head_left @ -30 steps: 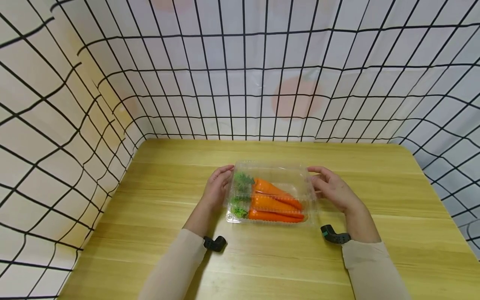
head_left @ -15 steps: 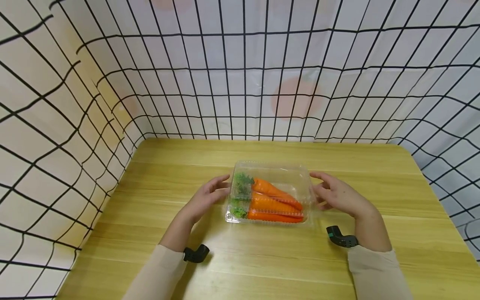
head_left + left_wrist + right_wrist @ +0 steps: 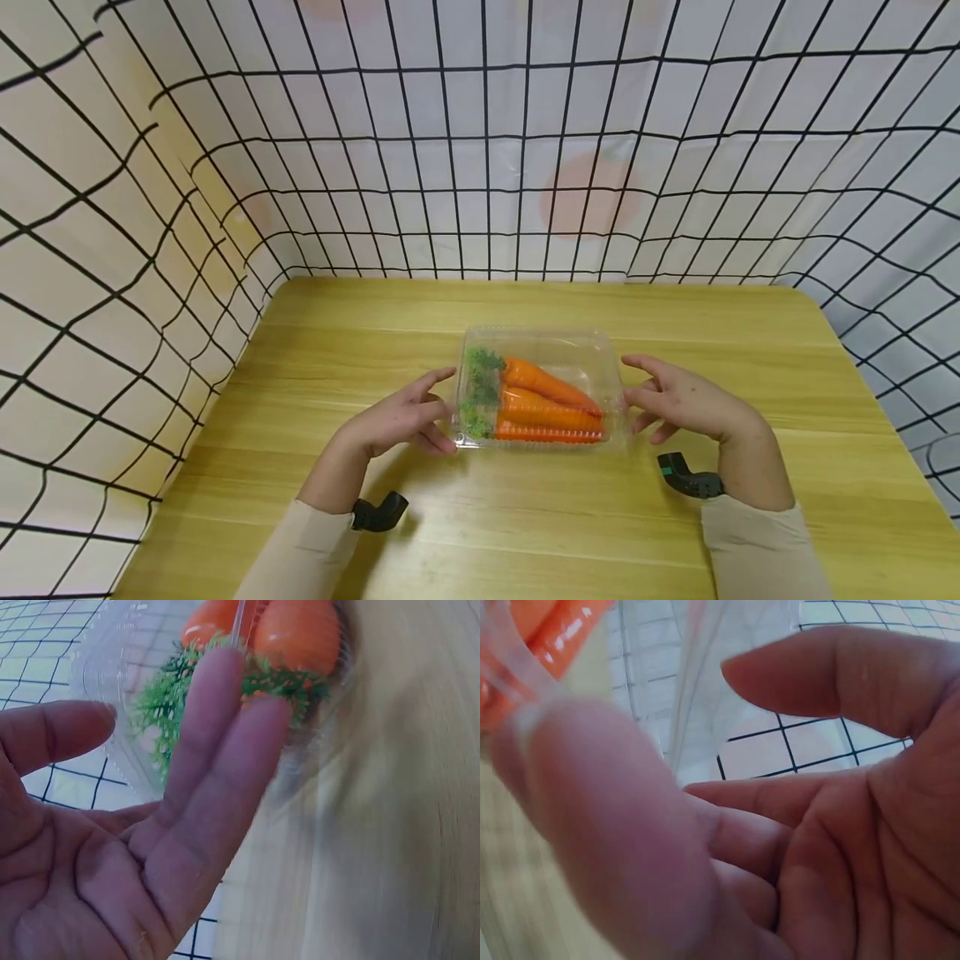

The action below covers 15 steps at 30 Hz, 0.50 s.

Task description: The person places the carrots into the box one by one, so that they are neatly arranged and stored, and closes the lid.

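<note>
A clear plastic clamshell box (image 3: 585, 354) with its lid down sits on the wooden table in the head view. Inside lie several orange carrots (image 3: 543, 408), their green leafy tops (image 3: 482, 383) at the left end. My left hand (image 3: 397, 421) is beside the box's left end, fingers spread and fingertips right at its edge. In the left wrist view two fingers (image 3: 225, 742) overlap the box wall and the greens. At the right end, my right hand (image 3: 686, 404) has its fingers loosely bent near the wall. The right wrist view shows its thumb and fingers apart, nothing gripped.
The wooden table (image 3: 525, 525) spreads around the box. A black wire grid (image 3: 517, 192) over pale sheeting rises along the back and both sides. Each wrist wears a small black camera, one on the left (image 3: 381, 511) and one on the right (image 3: 688, 477).
My left hand has let go of the box's left end, drawn left and nearer, and spread its fingers. The right hand has shifted slightly right and nearer. The box stays almost in place.
</note>
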Motion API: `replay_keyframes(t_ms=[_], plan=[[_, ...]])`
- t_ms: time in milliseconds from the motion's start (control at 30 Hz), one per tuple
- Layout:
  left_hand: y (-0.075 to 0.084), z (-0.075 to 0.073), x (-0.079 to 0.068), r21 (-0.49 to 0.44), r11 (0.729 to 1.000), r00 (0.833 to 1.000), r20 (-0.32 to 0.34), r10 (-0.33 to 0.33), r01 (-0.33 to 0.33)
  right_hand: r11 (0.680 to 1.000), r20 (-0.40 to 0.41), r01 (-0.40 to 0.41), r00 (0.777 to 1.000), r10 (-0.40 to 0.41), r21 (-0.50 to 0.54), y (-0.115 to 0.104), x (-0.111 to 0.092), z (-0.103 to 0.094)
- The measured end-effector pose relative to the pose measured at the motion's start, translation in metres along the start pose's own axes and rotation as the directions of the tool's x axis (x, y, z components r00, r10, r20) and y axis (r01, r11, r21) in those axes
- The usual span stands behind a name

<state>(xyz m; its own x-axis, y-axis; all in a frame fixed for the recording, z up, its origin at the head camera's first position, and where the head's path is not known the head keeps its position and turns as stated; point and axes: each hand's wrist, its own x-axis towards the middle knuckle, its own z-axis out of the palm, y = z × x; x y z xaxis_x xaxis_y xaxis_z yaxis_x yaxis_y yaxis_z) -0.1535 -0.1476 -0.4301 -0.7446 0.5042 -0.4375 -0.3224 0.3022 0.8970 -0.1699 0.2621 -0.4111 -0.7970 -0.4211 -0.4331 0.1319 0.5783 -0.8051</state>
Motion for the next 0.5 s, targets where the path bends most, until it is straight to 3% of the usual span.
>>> replay_keyframes(t_ms=[300, 500], plan=[[0.005, 0.007, 0.017, -0.045, 0.999, 0.994, -0.103, 0.026, -0.031, 0.995, -0.14, 0.077, 0.987, -0.085, -0.06, -0.001, 0.009, 0.003], [0.006, 0.013, 0.032, -0.117, 0.987, 0.974, -0.211, 0.081, -0.107, 0.988, -0.208, 0.084, 0.972, -0.11, -0.131, -0.001, 0.016, 0.005]])
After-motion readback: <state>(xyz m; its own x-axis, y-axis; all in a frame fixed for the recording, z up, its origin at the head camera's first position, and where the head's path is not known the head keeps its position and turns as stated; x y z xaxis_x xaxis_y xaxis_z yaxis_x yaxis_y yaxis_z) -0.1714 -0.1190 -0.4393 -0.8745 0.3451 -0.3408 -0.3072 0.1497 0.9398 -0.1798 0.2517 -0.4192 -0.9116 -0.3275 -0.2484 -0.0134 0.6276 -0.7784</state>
